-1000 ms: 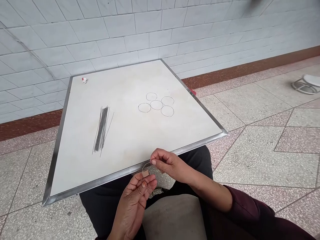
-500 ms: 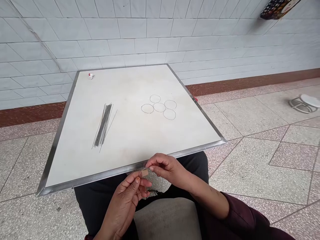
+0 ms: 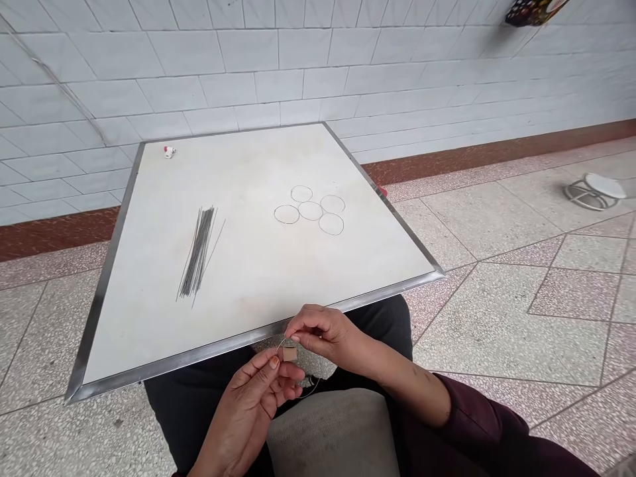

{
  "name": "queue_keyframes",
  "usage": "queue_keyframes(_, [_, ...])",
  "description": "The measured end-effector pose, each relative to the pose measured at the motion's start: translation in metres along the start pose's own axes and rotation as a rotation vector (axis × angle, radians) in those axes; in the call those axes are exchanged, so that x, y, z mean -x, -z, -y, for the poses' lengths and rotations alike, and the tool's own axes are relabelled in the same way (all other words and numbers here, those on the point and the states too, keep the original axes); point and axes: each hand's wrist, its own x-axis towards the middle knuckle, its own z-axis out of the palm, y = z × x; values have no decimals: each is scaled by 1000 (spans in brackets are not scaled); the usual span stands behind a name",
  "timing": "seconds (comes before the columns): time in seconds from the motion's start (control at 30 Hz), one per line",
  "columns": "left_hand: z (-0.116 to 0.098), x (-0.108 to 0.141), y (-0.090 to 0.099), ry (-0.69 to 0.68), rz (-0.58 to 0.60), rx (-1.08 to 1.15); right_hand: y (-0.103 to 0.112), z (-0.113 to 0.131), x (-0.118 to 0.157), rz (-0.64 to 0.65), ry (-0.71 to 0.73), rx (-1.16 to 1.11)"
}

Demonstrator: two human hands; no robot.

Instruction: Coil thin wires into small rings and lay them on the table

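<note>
Above the lower edge of a white board [image 3: 258, 291] with a metal frame, my hands work close together. My left hand [image 3: 253, 391], its nail painted orange, pinches a thin wire [image 3: 281, 345] bent into a loop. My right hand [image 3: 320, 334] comes in from a maroon sleeve, its fingertips on a small tan square piece [image 3: 289, 354] threaded on the wire. On the board lie a bundle of thin dark wires [image 3: 199, 252], several drawn circles [image 3: 311, 211] and a small white-and-red figure [image 3: 169, 152].
The board rests across dark trousers [image 3: 382, 324], with a beige cushion [image 3: 332, 434] below it. Behind stands a white tiled wall [image 3: 248, 66] with brown skirting. A round white stand [image 3: 593, 191] sits on the speckled tile floor [image 3: 517, 324] to the right.
The view has shifted slightly, moving the board left. The tan piece now hangs clear of my right fingertips' grip line, and more of the wire loop shows around it.
</note>
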Motion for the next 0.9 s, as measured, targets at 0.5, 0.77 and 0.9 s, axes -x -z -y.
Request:
queue_keyframes(0.5, [-1, -6, -11, -1, -187, 327, 5, -1, 3, 188, 206, 198])
queue_keyframes(0.77, [0, -3, -12, -2, -166, 359, 0, -4, 0, 108, 345, 221])
queue_keyframes(0.9, [1, -4, -13, -1, -160, 364, -1, -6, -1, 104, 387, 204])
